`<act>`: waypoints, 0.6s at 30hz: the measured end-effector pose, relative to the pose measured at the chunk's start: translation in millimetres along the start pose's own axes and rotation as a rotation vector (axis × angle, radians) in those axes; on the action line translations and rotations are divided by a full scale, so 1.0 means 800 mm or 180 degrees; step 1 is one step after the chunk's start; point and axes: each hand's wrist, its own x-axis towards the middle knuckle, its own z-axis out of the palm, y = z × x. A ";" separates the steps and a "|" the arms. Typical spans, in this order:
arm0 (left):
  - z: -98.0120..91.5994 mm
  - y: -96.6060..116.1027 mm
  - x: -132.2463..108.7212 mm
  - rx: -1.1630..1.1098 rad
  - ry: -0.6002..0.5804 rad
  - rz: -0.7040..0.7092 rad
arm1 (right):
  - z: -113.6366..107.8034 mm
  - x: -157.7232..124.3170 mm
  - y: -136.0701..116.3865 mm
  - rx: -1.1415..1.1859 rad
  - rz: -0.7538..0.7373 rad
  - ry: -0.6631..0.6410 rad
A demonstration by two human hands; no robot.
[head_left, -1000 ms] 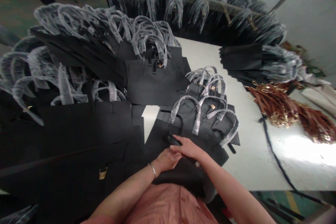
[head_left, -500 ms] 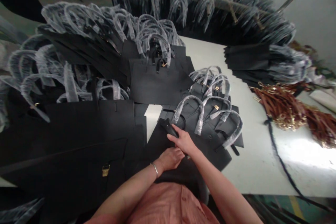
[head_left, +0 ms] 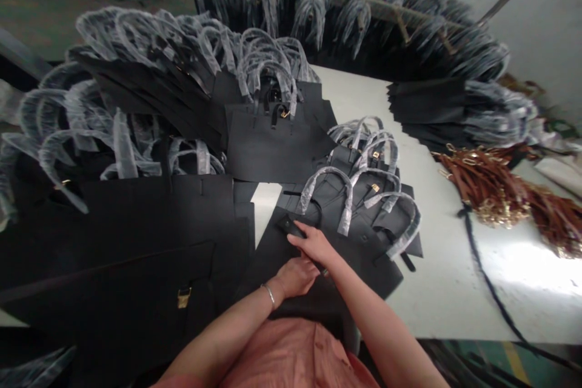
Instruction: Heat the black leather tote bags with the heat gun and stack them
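My right hand (head_left: pixel 313 244) is closed on a black leather strap (head_left: pixel 290 225), thumb and fingers along it, with its wide end pointing up and left. Just below, my left hand (head_left: pixel 297 276) is curled shut against the right one, at the strap's lower part; its fingertips are mostly hidden. Under both hands lies a black leather bag panel (head_left: pixel 359 257). Beyond it are plastic-wrapped bag handles (head_left: pixel 328 177) and a thin black strap (head_left: pixel 313 199).
Black bag panels with wrapped handles (head_left: pixel 84 133) are piled to the left, one with a gold clasp (head_left: pixel 183 297). Brown straps with gold hooks (head_left: pixel 484 179) lie right on the white table (head_left: pixel 448 291). Behind stands a rack of wrapped handles (head_left: pixel 313 3).
The strap's wide end has tipped slightly left and down in my right hand. My left hand stays almost in place. A dark sleeve at the top left has left the view.
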 end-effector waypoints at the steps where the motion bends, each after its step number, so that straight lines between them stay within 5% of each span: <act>1: -0.001 0.000 -0.001 -0.0029 0.0057 0.0017 | -0.003 0.001 -0.002 0.0037 0.0053 0.0067; 9: 0.002 -0.002 -0.001 0.0057 0.0259 0.0101 | -0.027 -0.032 0.024 -0.0250 -0.0218 0.0105; 15: -0.008 -0.001 0.001 -0.0059 0.0187 0.0032 | -0.015 0.025 -0.008 0.0513 0.0149 -0.0027; 18: -0.010 0.000 -0.004 -0.0271 0.0232 -0.0090 | -0.032 0.037 -0.024 0.0807 -0.0006 0.0370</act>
